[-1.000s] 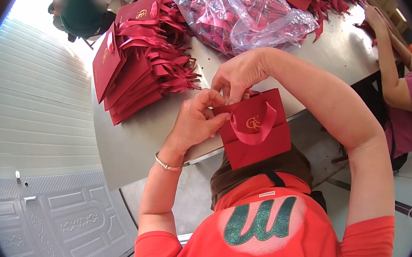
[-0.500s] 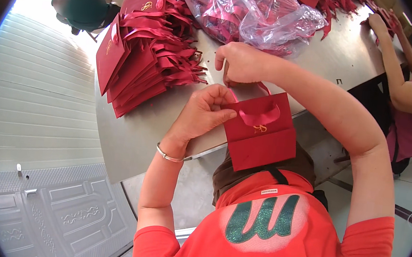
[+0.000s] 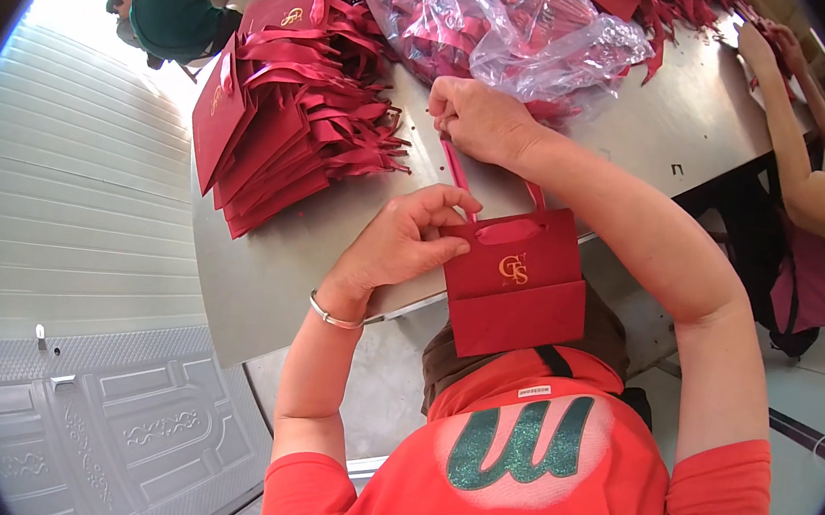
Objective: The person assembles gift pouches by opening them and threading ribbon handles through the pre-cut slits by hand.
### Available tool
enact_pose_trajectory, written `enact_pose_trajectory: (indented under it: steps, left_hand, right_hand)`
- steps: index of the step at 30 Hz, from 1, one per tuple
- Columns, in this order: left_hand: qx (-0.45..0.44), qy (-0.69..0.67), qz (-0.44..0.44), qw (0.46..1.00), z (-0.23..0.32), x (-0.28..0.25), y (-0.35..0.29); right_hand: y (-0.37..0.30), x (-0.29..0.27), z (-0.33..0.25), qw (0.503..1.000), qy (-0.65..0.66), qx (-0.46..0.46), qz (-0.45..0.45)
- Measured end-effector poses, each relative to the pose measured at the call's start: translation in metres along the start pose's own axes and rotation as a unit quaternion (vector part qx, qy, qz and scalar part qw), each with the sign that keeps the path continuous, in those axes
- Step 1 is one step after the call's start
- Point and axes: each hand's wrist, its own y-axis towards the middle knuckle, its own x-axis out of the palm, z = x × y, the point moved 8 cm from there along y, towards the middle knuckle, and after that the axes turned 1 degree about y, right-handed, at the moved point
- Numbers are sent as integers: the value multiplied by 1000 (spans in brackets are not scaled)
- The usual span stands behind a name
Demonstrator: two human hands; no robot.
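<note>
A small dark-red paper gift bag (image 3: 517,314) with a gold mark hangs over the table's near edge, close to my lap. My left hand (image 3: 396,238) pinches its upper left corner between thumb and fingers. Beyond the bag, my right hand (image 3: 487,123) is closed on the pink-red ribbon handle (image 3: 456,170), which runs taut from the bag's top up to my fingers. A second stretch of ribbon (image 3: 511,231) lies along the front of the bag's top edge. The ribbon's end inside my right hand is hidden.
On the metal table (image 3: 263,292), a fanned stack of red bags (image 3: 267,157) with ribbons stands at left. Behind my right hand lies a clear plastic bag (image 3: 555,46) of red items. A co-worker's arm (image 3: 795,162) is at right; a person in green (image 3: 176,17) is far left.
My right hand has drawn the ribbon farther up from the bag. The front ribbon loop has shortened and now lies close to the top edge. The bag has turned straighter.
</note>
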Motion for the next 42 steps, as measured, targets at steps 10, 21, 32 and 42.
enact_pose_trajectory:
  steps: [10,21,32,42]
  left_hand:
    - [55,127,93,986,16,-8,-3]
    - [30,115,163,980,9,-6,-8]
    - [14,142,164,976,8,1,-10]
    - [174,383,320,849,61,25,-29]
  right_hand:
    - [-101,-80,-9,996,-15,-60,69]
    - [-144,-47,-46,976,-82,-177,99]
    - [-150,-9,-55,932,-181,-267,165]
    - [-134,-63,34,992,29,20,123]
